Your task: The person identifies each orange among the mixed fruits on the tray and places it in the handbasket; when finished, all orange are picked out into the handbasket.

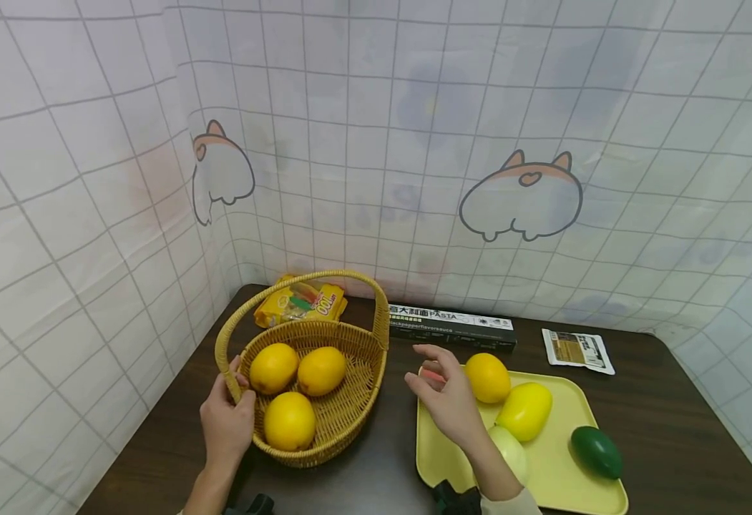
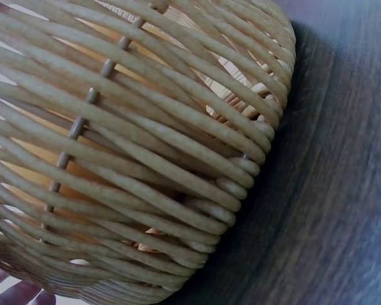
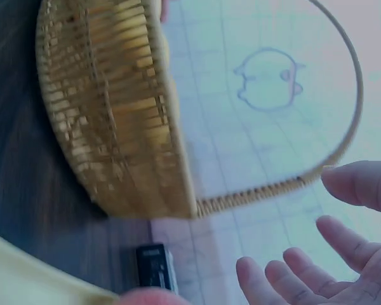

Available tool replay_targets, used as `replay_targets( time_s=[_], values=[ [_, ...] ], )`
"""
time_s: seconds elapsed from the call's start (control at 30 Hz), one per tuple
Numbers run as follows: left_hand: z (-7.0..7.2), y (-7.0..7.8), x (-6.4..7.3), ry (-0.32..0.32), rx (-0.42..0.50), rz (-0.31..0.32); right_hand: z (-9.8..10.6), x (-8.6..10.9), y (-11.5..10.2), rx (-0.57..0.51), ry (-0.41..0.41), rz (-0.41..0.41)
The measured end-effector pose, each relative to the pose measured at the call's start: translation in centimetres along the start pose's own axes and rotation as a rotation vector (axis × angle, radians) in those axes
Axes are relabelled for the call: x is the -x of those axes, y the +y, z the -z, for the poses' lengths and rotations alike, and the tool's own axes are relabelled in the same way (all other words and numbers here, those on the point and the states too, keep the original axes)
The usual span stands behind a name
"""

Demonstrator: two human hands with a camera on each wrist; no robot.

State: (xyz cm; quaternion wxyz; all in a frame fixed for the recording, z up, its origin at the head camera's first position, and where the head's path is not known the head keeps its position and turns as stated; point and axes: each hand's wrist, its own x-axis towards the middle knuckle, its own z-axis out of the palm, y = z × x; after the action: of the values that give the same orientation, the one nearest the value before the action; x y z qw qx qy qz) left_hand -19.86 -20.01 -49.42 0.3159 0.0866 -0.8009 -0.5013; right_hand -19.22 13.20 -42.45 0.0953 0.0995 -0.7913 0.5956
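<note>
A wicker basket (image 1: 350, 422) with a tall arched handle stands on the left of the table. Inside it lie three orange-yellow fruits (image 1: 290, 422). My left hand (image 1: 226, 422) grips the basket where the handle meets the left rim; its fingertips (image 2: 19, 293) show at the corner of the left wrist view. Over the left edge of a yellow tray (image 1: 562, 472), my right hand (image 1: 449, 400) hovers with fingers spread, holding nothing. Beside it on the tray are an orange-yellow fruit (image 1: 487, 378), a yellow mango (image 1: 525, 411) and a pale green round item (image 1: 509, 454), partly hidden by my forearm.
A dark green avocado-like fruit (image 1: 597, 452) lies at the tray's right side. A red item (image 1: 431, 377) is mostly hidden behind my right hand. Along the back are a yellow packet (image 1: 301, 300), a black pasta box (image 1: 453, 326) and a small sachet (image 1: 578, 350), before a curtained wall.
</note>
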Motion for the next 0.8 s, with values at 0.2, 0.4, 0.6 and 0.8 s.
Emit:
replay_targets(
  time_s=[0.2, 0.4, 0.6, 0.8],
  values=[
    [0.0, 0.1, 0.1, 0.005, -0.001, -0.005, 1.9, -0.2, 0.6, 0.015, 0.031, 0.011],
    [-0.1, 0.0, 0.0, 0.015, -0.018, -0.004, 4.5, -0.6, 1.0, 0.067, 0.066, -0.016],
    [-0.1, -0.1, 0.0, 0.018, -0.021, 0.000, 7.2, -0.8, 2.1, 0.137, 0.117, -0.074],
    [-0.1, -0.1, 0.0, 0.020, -0.005, -0.019, 9.7, -1.0, 3.3, 0.193, 0.134, -0.107]
  ],
)
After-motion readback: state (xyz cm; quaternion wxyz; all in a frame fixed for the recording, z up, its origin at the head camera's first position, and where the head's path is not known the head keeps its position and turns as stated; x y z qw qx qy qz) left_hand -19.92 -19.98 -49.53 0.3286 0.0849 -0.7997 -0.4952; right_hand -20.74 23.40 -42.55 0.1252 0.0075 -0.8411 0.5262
